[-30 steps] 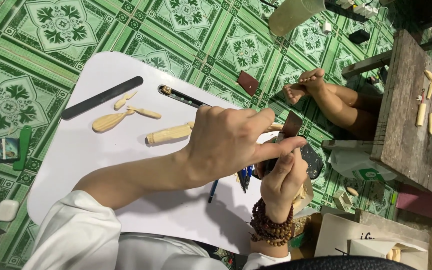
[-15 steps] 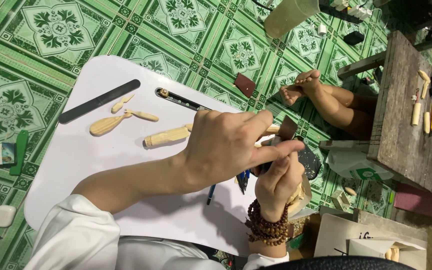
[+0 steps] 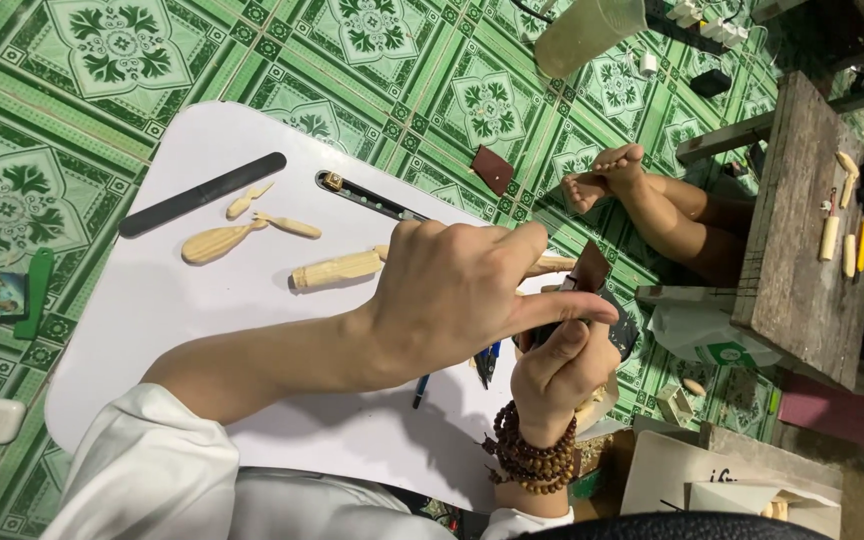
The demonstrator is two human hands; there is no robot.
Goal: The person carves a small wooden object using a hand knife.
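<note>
We see the left hand (image 3: 462,295) and right hand (image 3: 557,375) closed together on a small dark piece (image 3: 552,330) above the white bench (image 3: 152,300). A carved wooden stick (image 3: 337,269) lies just beside them.

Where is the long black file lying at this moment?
In the head view, the long black file lies on the upper left part of the white board, just beside the small pale wooden carvings.
</note>
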